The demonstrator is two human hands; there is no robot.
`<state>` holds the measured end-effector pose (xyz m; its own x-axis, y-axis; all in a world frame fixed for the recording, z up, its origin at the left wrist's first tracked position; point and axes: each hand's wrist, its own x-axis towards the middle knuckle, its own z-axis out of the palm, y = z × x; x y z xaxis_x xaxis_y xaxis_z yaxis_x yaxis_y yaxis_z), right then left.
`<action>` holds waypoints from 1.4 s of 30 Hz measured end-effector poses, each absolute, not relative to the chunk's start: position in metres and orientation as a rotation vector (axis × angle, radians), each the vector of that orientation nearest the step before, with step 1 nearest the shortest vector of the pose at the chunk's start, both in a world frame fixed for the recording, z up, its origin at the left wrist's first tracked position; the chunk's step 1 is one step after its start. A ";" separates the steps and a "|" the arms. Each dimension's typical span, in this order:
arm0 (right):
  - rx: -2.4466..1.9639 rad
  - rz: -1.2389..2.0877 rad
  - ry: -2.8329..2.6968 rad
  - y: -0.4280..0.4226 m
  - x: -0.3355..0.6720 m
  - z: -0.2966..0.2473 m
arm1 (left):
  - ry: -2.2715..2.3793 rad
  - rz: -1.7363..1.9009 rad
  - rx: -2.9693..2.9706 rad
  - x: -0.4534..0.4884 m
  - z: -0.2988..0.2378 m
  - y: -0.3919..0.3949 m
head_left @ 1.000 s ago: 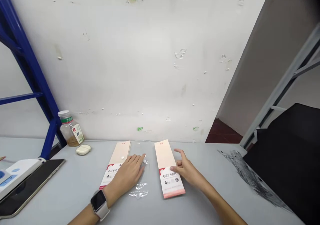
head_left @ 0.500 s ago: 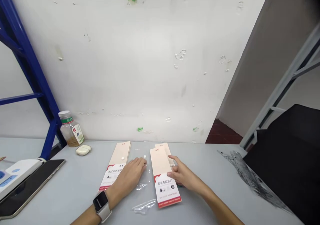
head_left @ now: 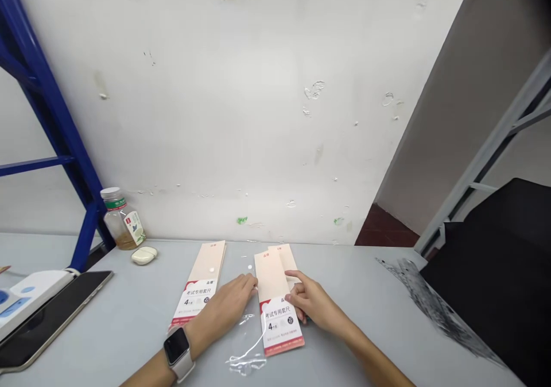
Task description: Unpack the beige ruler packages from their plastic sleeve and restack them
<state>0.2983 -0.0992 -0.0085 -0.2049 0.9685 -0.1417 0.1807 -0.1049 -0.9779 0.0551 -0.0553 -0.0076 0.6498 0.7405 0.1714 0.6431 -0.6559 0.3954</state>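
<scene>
My right hand (head_left: 316, 305) pinches the right edge of a cream card packet (head_left: 275, 318) with a white label and a red band, printed with Chinese text and a 4. Against the packet's left edge, the curled fingers of my left hand (head_left: 235, 302) are closed on a clear plastic bag (head_left: 247, 349) that lies on the table; its outline is faint. Part of the packet's lower left lies at or under the plastic. Behind it is a second cream packet (head_left: 286, 256), partly hidden. Left of my left hand rests a similar stack of packets (head_left: 209, 260).
On the grey table (head_left: 361, 295) stand a clear jar (head_left: 120, 223) and a cream earbud case (head_left: 144, 255). A phone (head_left: 55, 318) lies beside a white power strip (head_left: 30, 295) at the left. A blue frame (head_left: 55, 105) and a black object (head_left: 495, 272) flank the table.
The card packet has moved slightly left, with my right hand along with it, toward the plastic bag. My left hand has shifted slightly right, and the bag's lower end has moved.
</scene>
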 end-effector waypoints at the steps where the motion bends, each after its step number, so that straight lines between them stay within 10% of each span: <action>1: -1.288 1.427 -1.410 -0.099 0.297 -0.009 | 1.112 0.460 2.580 0.055 -0.009 -0.055; 29: -1.016 1.650 -1.136 -0.112 0.245 -0.006 | 1.080 0.645 2.493 0.065 0.009 -0.067; 42: -1.037 1.512 -1.133 -0.102 0.265 -0.001 | 0.942 0.822 1.506 0.051 0.011 -0.039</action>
